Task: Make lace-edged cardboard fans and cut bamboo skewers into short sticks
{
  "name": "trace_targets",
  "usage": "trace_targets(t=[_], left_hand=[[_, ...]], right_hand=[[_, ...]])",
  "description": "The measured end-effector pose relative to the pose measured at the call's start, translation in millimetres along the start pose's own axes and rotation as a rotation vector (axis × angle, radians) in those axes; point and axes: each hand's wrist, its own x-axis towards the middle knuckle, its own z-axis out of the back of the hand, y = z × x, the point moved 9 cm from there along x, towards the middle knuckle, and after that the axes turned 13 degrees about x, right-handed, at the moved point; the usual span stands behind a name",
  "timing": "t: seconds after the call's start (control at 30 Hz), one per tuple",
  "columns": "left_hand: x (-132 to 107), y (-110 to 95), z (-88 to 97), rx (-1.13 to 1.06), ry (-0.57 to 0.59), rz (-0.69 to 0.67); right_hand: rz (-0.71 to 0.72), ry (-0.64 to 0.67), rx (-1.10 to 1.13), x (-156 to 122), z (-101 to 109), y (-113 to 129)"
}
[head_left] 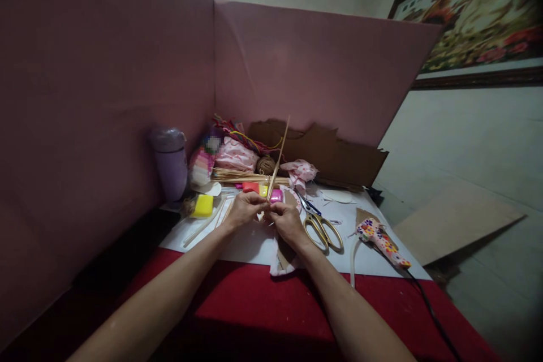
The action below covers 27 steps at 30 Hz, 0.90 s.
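Note:
A few thin wooden sticks stand up at a slant between my hands, their lower ends at my fingertips. My left hand pinches them from the left. From the right, my right hand is closed on the same lower ends, its fingertips close to those of the left. Below the right hand lies a cardboard piece edged with pale cloth, partly covered by the hand. Gold-handled scissors rest just right of that hand. Behind the fingers, a magenta packet shows.
At the back are a bundle of sticks, a twine ball, pink cloth and torn cardboard. A purple tumbler and yellow packet stand left. A flower-patterned glue gun with a cord lies right.

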Motion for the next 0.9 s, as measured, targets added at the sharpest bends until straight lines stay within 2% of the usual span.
trace_targets(t=[0.23, 0.43, 0.73, 0.9], left_hand=[[-1, -8, -4.0, 0.013, 0.029, -0.060], [-2, -13, -0.6, 0.059, -0.018, -0.111], [-4, -10, -1.2, 0.015, -0.009, -0.062], [-1, -15, 0.7, -0.117, -0.053, -0.051]], right_hand=[[-0.020, 0.030, 0.018, 1, 1, -5], [0.024, 0.036, -0.044, 3, 1, -3], [0.079, 0.067, -0.020, 2, -6, -2], [-0.007, 0.061, 0.063, 2, -7, -2]])
